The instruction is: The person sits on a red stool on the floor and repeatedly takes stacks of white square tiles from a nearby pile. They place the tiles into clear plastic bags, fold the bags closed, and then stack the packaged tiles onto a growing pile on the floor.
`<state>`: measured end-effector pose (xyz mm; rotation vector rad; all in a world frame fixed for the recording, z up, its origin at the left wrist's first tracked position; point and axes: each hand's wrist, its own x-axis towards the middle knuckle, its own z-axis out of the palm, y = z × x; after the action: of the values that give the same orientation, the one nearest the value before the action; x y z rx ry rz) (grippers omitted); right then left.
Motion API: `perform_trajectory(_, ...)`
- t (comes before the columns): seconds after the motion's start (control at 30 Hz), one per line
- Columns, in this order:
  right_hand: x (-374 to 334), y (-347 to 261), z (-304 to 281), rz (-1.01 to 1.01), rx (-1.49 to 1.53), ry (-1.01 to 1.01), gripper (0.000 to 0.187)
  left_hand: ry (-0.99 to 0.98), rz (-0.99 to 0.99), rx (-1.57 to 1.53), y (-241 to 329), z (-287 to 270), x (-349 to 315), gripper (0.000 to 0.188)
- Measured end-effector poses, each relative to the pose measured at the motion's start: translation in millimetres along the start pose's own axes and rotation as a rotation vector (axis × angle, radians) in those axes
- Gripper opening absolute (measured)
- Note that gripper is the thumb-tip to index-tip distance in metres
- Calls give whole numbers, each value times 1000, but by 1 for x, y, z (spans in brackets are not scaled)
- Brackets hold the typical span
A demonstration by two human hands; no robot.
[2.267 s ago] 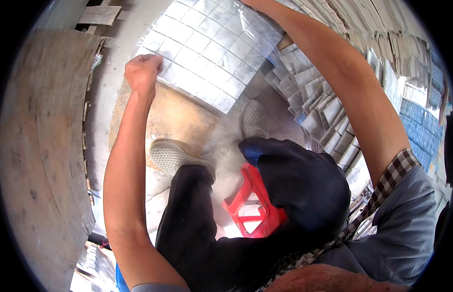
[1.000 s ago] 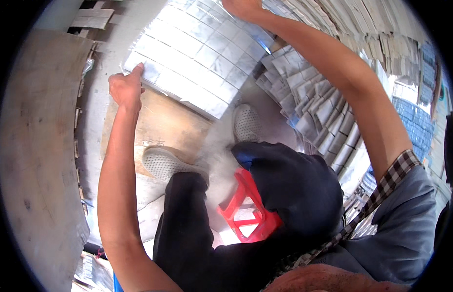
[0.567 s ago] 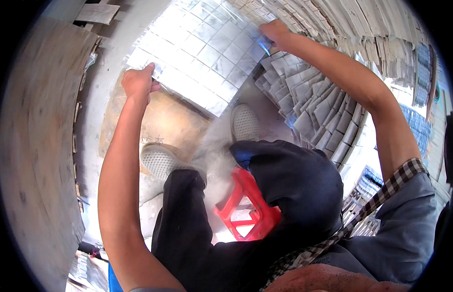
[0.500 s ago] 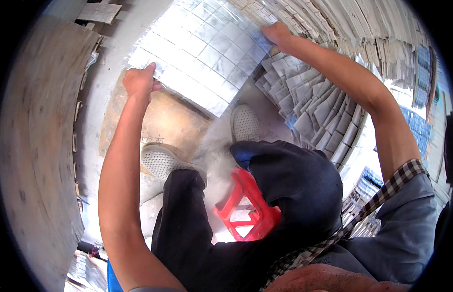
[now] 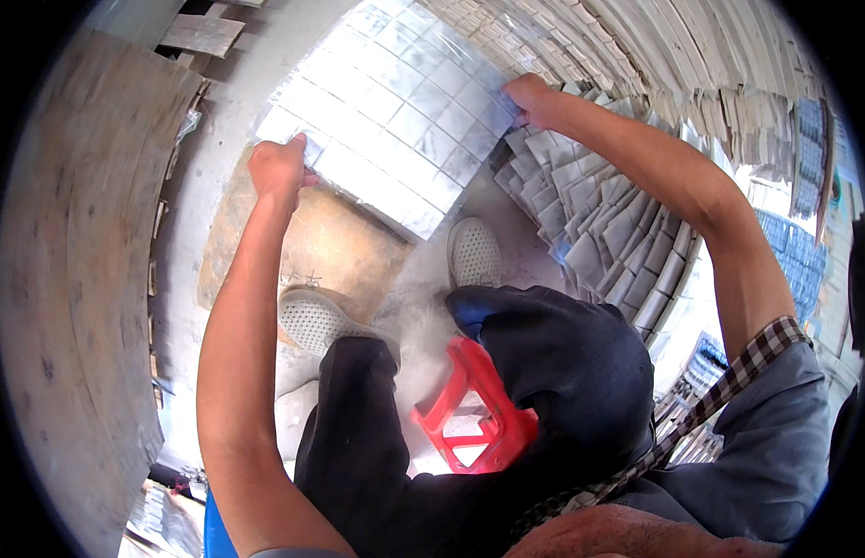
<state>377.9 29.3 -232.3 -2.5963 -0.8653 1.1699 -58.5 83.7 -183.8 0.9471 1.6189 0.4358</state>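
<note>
Both my arms reach forward to a sheet of mosaic tiles (image 5: 395, 112), white and grey marbled squares in a grid, with a shiny film over it. My left hand (image 5: 279, 169) grips its near left edge, thumb on top and fingers curled below. At the right corner my right hand (image 5: 533, 99) pinches the edge; part of its fingers is hidden. Under the sheet's near side lies a tan board (image 5: 335, 237) on the floor. Whether the sheet rests on something at its far side, I cannot tell.
Stacked tile sheets (image 5: 600, 209) lean in rows at the right, with taller stacks (image 5: 656, 46) behind. A wooden panel (image 5: 79, 279) runs along the left. A red plastic stool (image 5: 484, 418) stands between my legs; my perforated shoes (image 5: 312, 318) are on the dusty floor.
The sheet and both hands appear slightly lower in the picture, but the floor, shoes and stool have shifted the same way. Both hands keep their hold.
</note>
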Motion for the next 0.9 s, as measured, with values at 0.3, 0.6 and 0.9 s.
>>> perform_trajectory(0.3, 14, 2, -7, -224, -462, -169, 32, -47, -14, 14, -6, -8, 2, 40)
perform_trajectory(0.6, -124, -112, -27, -224, -718, 32, 37, -16, -17, 169, 0, -19, 18, 54)
perform_trajectory(0.9, -185, -106, -65, -794, -804, -262, 41, 234, 274, 669, 18, -68, 15, 69)
